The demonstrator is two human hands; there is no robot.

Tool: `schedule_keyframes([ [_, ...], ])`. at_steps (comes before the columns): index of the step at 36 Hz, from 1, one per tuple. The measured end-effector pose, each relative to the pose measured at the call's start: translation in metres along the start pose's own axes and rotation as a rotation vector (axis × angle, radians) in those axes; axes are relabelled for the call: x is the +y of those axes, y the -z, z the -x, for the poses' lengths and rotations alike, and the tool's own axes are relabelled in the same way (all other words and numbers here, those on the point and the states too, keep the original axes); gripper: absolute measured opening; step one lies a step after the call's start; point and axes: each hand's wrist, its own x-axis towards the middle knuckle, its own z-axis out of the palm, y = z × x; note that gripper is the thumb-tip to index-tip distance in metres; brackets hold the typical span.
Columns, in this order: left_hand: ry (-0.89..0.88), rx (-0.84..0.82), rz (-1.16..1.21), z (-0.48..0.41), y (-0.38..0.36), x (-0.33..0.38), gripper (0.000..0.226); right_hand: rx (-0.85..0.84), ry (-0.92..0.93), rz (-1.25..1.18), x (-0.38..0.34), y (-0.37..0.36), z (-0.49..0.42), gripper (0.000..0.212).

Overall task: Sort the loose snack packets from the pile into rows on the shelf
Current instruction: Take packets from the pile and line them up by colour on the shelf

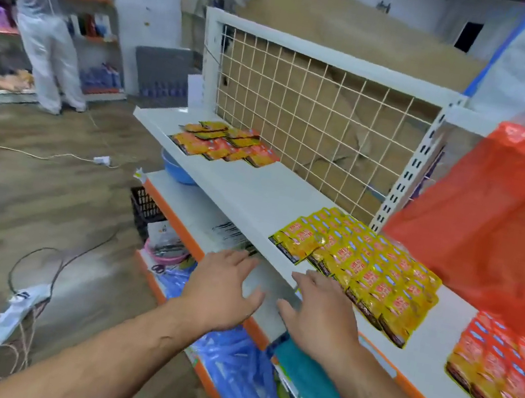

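**Empty hands, pile waiting**

The left hand (221, 291) and right hand (321, 316) hovered empty, fingers spread, at the front edge of the white metal shelf (255, 190). The loose pile of glossy orange and yellow foil packets (225, 142) lay well beyond the left hand. Flat yellow packets in overlapping rows (364, 264) sat just beside the right hand. This looked like a pause between picks; the next move called for a long forward reach and a light pinch on slippery foil.

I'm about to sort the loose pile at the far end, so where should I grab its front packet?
Probably pinch the front packet by its near edge, coming from the shelf's open front. It lies flat, nearest that edge, with other packets crowding its back and the wire grid behind the pile.
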Motion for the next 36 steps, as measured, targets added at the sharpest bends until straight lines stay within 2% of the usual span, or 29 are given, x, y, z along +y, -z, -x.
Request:
schedule_keyframes([
  [4,0.053,0.08,0.007,-0.012,0.009,-0.04,0.065,-0.019,0.042,0.023,-0.03,-0.009,-0.041,0.061],
  [7,0.08,0.024,0.022,-0.025,0.018,-0.06,0.067,-0.018,0.068,0.019,-0.046,-0.014,-0.073,0.061],
  [10,0.078,0.115,-0.056,-0.047,0.014,-0.084,0.055,-0.018,0.091,0.02,-0.057,-0.018,-0.107,0.061],
  [15,0.105,0.119,-0.105,-0.093,0.02,-0.111,0.043,-0.024,0.13,0.01,-0.067,-0.025,-0.173,0.06],
  [25,0.141,0.031,-0.06,-0.197,0.021,-0.154,0.071,-0.079,0.15,-0.05,-0.071,-0.02,-0.289,0.061],
  [31,0.138,-0.026,-0.051,-0.245,0.013,-0.178,0.073,-0.093,0.113,-0.085,-0.074,-0.027,-0.337,0.059],
  [36,0.119,-0.044,-0.033,-0.282,0.007,-0.209,0.065,-0.106,0.07,-0.113,-0.084,-0.034,-0.371,0.058],
])
